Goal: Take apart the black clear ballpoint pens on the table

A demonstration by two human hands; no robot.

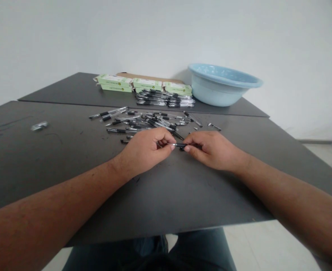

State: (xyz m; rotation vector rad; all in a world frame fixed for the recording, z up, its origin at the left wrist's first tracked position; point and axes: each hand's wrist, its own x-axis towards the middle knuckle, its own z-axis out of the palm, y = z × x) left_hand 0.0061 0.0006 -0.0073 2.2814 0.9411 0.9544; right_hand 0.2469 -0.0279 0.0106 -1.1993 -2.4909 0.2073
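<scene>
Between my two hands lies a pen [179,145], held level just above the dark table, its black part showing. The thumb and fingers of my left hand [146,148] pinch its thin left end. On the other end, my right hand [215,150] closes thumb and forefinger around the dark section. My fingers hide much of it, so I cannot tell whether it is one piece or parts. Just beyond my left hand spreads a loose heap of clear pens with black grips [137,121]. Small pen parts [214,127] lie past my right hand.
Behind the heap, more pens [151,101] are stacked in bundles before green and white boxes [116,81]. A light blue basin [218,92] stands at the back right. A small clear plastic piece [39,126] lies far left on the grey table [70,150].
</scene>
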